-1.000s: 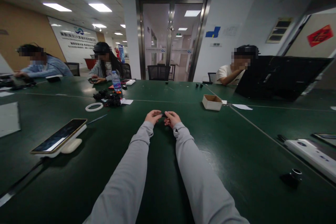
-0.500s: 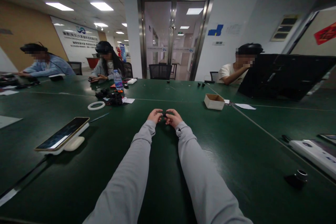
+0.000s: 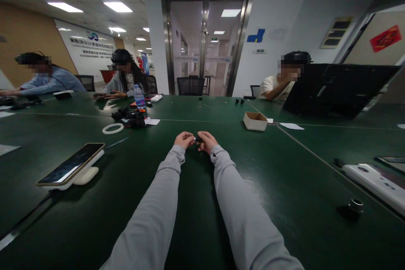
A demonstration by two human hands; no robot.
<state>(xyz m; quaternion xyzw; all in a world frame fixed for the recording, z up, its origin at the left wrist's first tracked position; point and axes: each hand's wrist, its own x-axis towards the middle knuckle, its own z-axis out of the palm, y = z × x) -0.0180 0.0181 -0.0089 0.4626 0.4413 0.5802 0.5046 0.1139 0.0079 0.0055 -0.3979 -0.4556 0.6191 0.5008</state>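
Both my arms reach forward over the green table [image 3: 202, 202]. A small dark object [image 3: 198, 139] with a light end is between my hands. The fingers of my left hand [image 3: 184, 140] pinch its left end. My right hand [image 3: 207, 141] has its fingers closed on the right part. The fingers cover much of the object, and what it is I cannot make out. Beyond the hands to the right sits an open cardboard box [image 3: 255, 123]. A white ring [image 3: 113, 129] lies farther off to the left.
A phone [image 3: 74, 164] rests on a white stand at the left, with a cable. Dark gear [image 3: 129, 117] and a bottle [image 3: 139, 97] stand beyond. At right are a black cylinder [image 3: 356, 206], a white device [image 3: 376, 181] and a large black screen [image 3: 335, 88]. Three people sit across.
The view has shifted slightly to the right. More of the small dark object shows between my fingers, and its light end is now visible.
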